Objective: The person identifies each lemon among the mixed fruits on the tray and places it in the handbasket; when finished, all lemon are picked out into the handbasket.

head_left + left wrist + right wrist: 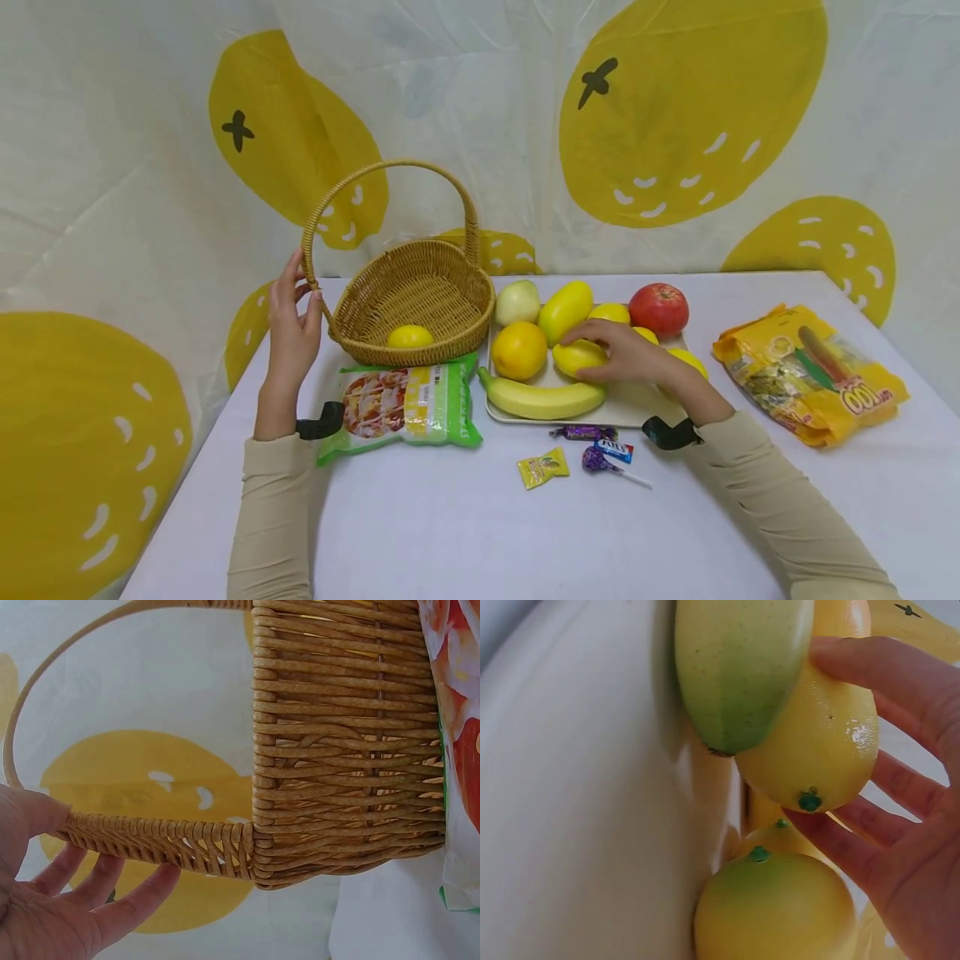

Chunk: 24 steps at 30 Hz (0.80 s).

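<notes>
Wicker basket [435, 300] at left of centre on the white-covered counter [435, 533], handle [157, 836] arching above it. Left hand [291, 337] at the handle's left side: thumb on one face, fingers behind the other, the strip held between them. One yellow fruit [410, 337] lies inside the basket, near the front wall.

Right hand [626, 354] is over the tray [637, 404], thumb and fingers pinching a lemon-like fruit [577, 360] from opposite sides; right wrist view confirms the contact and shows a green stem mark on one end. Whether this fruit is clear of the tray: cannot tell.

Tray contents around it: banana [543, 400] along the front edge, orange [519, 351] to the left, mango-like fruit [566, 311] behind, pale green fruit [517, 302] at the back left corner, red fruit [658, 309] at the back right. Further yellow fruits sit partly hidden behind the right hand.

Green-edged packet [408, 406] lies just in front of the basket. Before the tray: purple-wrapped candy [583, 432], red-and-blue candy [613, 450], lollipop [594, 459], yellow candy [543, 468]. Yellow bag [813, 375] rests apart, right of the tray.
</notes>
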Each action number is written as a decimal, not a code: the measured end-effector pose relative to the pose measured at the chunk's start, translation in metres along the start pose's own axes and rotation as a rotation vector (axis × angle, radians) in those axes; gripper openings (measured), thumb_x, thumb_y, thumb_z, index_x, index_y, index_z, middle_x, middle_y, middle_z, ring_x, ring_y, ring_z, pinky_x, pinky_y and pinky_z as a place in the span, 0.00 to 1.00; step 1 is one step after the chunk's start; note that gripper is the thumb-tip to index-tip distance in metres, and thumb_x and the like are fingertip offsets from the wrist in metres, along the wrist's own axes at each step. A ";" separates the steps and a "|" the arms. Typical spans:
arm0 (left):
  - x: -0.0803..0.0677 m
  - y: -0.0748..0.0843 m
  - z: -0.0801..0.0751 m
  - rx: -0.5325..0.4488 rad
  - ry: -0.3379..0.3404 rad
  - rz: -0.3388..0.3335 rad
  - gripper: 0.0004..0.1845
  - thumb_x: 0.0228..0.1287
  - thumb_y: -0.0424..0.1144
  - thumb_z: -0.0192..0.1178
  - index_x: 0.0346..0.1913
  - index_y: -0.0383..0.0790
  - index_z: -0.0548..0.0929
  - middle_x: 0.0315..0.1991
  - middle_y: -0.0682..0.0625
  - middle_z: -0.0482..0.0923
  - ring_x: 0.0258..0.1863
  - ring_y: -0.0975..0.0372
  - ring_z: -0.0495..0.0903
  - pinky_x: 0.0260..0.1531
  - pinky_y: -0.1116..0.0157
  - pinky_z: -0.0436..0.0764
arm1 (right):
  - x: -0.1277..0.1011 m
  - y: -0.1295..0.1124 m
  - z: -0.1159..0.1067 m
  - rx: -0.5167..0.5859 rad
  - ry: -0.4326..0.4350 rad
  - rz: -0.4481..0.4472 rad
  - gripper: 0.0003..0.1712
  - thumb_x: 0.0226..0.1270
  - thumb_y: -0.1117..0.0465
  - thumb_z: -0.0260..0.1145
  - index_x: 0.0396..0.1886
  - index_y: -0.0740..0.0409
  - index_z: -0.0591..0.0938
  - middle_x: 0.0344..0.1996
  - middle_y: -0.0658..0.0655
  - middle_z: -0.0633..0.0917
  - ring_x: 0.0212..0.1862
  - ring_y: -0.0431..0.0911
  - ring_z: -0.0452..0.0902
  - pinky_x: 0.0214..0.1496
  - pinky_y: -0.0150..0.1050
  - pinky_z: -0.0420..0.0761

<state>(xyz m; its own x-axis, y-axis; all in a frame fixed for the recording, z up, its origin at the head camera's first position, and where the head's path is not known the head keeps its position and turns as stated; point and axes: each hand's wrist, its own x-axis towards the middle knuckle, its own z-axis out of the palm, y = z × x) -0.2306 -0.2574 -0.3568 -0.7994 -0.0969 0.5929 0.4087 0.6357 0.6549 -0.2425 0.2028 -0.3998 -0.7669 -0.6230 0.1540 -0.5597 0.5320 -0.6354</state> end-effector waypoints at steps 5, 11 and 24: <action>0.000 0.000 -0.002 0.006 0.007 -0.011 0.32 0.74 0.30 0.48 0.77 0.51 0.55 0.62 0.33 0.61 0.61 0.46 0.71 0.47 0.42 0.80 | 0.005 -0.006 -0.005 -0.010 0.064 -0.070 0.24 0.54 0.64 0.77 0.52 0.58 0.83 0.52 0.56 0.83 0.55 0.52 0.75 0.59 0.54 0.77; 0.000 -0.001 -0.003 0.002 0.004 -0.018 0.32 0.74 0.30 0.48 0.77 0.52 0.55 0.62 0.33 0.60 0.62 0.47 0.71 0.46 0.42 0.80 | 0.016 -0.020 -0.010 0.026 0.097 -0.123 0.25 0.55 0.63 0.76 0.54 0.58 0.82 0.53 0.58 0.82 0.56 0.54 0.75 0.60 0.56 0.76; 0.001 -0.001 0.002 -0.013 0.015 0.006 0.32 0.73 0.29 0.48 0.76 0.51 0.57 0.60 0.33 0.61 0.60 0.45 0.72 0.39 0.84 0.73 | 0.063 -0.051 0.004 0.172 0.168 -0.235 0.25 0.55 0.68 0.75 0.54 0.61 0.82 0.57 0.61 0.80 0.60 0.54 0.73 0.57 0.55 0.78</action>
<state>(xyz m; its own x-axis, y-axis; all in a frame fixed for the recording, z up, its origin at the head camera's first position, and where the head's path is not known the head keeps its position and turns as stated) -0.2324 -0.2566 -0.3577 -0.7904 -0.1046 0.6036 0.4190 0.6265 0.6573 -0.2614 0.1339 -0.3611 -0.6720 -0.6064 0.4251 -0.6774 0.2714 -0.6837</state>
